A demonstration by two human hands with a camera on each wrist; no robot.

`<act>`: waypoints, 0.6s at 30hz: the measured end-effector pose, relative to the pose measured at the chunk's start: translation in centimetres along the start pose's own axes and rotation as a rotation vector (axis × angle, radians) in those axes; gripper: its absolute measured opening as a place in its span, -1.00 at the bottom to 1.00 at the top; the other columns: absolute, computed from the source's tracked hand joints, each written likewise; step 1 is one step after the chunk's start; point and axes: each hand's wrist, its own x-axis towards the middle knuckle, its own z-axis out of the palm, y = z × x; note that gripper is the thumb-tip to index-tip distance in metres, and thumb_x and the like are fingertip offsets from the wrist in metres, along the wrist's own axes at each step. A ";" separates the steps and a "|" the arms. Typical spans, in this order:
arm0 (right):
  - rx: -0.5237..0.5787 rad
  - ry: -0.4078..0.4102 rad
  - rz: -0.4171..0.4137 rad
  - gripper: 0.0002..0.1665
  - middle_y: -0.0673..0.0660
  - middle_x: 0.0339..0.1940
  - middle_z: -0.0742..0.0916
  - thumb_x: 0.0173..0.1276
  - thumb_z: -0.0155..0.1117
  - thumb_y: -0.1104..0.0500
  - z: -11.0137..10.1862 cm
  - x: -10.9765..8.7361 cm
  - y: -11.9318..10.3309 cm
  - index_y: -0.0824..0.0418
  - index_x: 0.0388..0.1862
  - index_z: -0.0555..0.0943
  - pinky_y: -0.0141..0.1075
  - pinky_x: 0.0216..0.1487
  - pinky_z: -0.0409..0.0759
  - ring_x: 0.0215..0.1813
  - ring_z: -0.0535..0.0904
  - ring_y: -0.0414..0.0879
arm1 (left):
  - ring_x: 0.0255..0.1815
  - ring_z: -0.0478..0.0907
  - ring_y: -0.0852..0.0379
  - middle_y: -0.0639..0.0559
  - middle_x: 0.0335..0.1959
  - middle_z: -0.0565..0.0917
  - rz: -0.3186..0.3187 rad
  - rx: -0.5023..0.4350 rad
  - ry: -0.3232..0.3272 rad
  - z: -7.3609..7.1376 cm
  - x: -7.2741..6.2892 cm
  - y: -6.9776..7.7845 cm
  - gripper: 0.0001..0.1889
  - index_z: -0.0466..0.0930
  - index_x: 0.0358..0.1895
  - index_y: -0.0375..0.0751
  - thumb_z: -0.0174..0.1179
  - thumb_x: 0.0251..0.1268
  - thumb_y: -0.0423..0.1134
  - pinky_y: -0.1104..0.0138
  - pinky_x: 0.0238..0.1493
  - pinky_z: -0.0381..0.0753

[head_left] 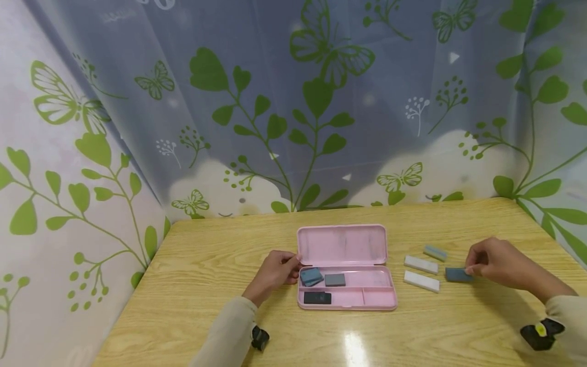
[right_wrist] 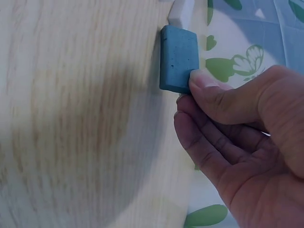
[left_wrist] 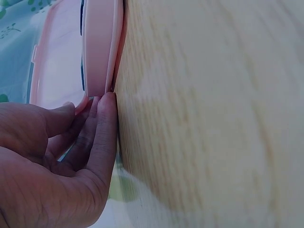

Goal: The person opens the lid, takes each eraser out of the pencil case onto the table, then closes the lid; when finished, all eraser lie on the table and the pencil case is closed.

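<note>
A pink pencil case [head_left: 379, 303] lies with its lid [head_left: 341, 244] swung back on the table. My left hand [head_left: 276, 268] holds the case's left end near the hinge, thumb by the lid and fingers at the base; the left wrist view shows this hand [left_wrist: 71, 156] up close. To the right of the case, my right hand [head_left: 500, 265] pinches the right end of a teal rectangular block [head_left: 456, 275]. In the right wrist view the thumb lies on the block's [right_wrist: 179, 59] near corner, with small pits on its face.
Two white bars [head_left: 422, 281] and a small grey-green bar [head_left: 434, 253] lie between case and right hand. Inside the case are overlapping blue pieces [head_left: 312, 277], a grey block [head_left: 335, 280] and a black block [head_left: 317, 297]. A patterned curtain [head_left: 257, 153] hangs behind the wooden table [head_left: 206, 265].
</note>
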 end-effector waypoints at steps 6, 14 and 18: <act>-0.006 0.020 0.016 -0.85 -0.06 -0.49 0.67 0.26 0.44 0.36 0.4 0.1 0.6 0.18 -0.46 0.68 -0.35 -0.48 0.41 -0.49 0.41 -0.31 | -0.42 0.55 0.19 -0.08 -0.35 0.65 -0.004 -0.002 -0.004 0.0 -0.1 0.0 -0.72 0.71 -0.04 -0.40 0.08 0.59 -0.25 0.36 -0.36 0.72; -0.020 0.040 0.032 -0.86 -0.08 -0.48 0.69 0.25 0.46 0.33 0.5 0.4 1.0 0.16 -0.47 0.70 -0.35 -0.45 0.41 -0.48 0.42 -0.31 | -0.41 0.55 0.19 -0.08 -0.34 0.66 0.000 0.001 -0.002 0.0 -0.1 0.1 -0.72 0.71 -0.04 -0.40 0.09 0.59 -0.24 0.36 -0.35 0.73; -0.023 0.039 0.046 -0.87 -0.09 -0.48 0.70 0.26 0.46 0.31 0.4 0.5 1.1 0.15 -0.47 0.72 -0.35 -0.45 0.41 -0.47 0.44 -0.30 | -0.42 0.55 0.19 -0.08 -0.34 0.66 -0.003 0.000 -0.002 0.0 -0.1 0.1 -0.71 0.71 -0.03 -0.40 0.08 0.59 -0.23 0.36 -0.36 0.73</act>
